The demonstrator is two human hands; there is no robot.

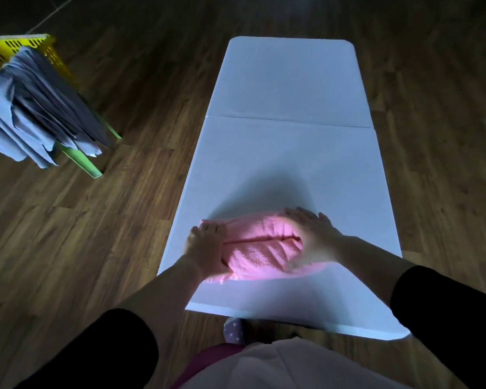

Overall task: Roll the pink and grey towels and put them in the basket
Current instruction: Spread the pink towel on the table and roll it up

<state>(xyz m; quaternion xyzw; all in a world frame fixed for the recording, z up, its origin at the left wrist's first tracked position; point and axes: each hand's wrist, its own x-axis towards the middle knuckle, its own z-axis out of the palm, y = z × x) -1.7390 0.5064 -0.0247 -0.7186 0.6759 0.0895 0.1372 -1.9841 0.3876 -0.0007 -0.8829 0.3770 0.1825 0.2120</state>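
A pink towel [260, 242] lies as a thick partly rolled bundle on the near part of the white table [286, 164]. My left hand [206, 245] presses on its left end with the fingers curled over the roll. My right hand [312, 231] lies flat over its right end, fingers stretched toward the far side. A flat strip of pink towel shows beneath the roll, toward me. Grey towels [40, 105] hang in a heap over the side of a yellow basket [17, 47] at the far left, off the table.
The white folding table has a seam [288, 122] across its middle and stands on a dark wooden floor [141, 113]. The yellow basket sits on a green stand [82, 161] to the left of the table.
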